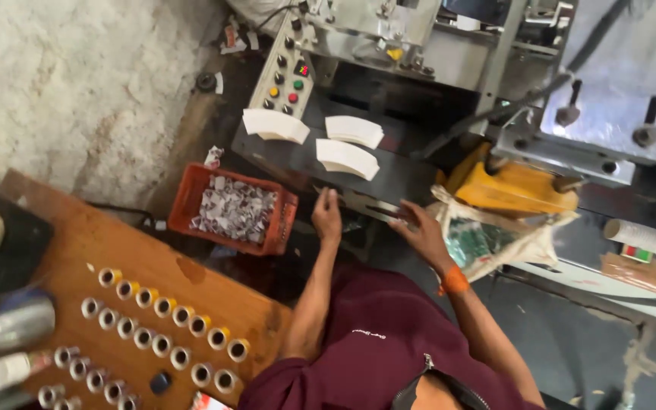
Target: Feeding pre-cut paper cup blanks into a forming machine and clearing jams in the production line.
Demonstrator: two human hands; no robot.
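Hands rest loosely open on the machine shelf's [298, 163] near edge, left hand [327, 214] nearer the closest stack of fan-shaped paper blanks [347, 159], just beyond the right hand [422, 232].

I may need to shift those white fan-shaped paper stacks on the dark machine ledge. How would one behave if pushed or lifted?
Each paper stack looks like thin loose sheets, so it is probably light and floppy. A push would likely shear it, as the layered edges already show on the leftmost stack. Lifting probably needs support underneath, or the sheets may fan apart.
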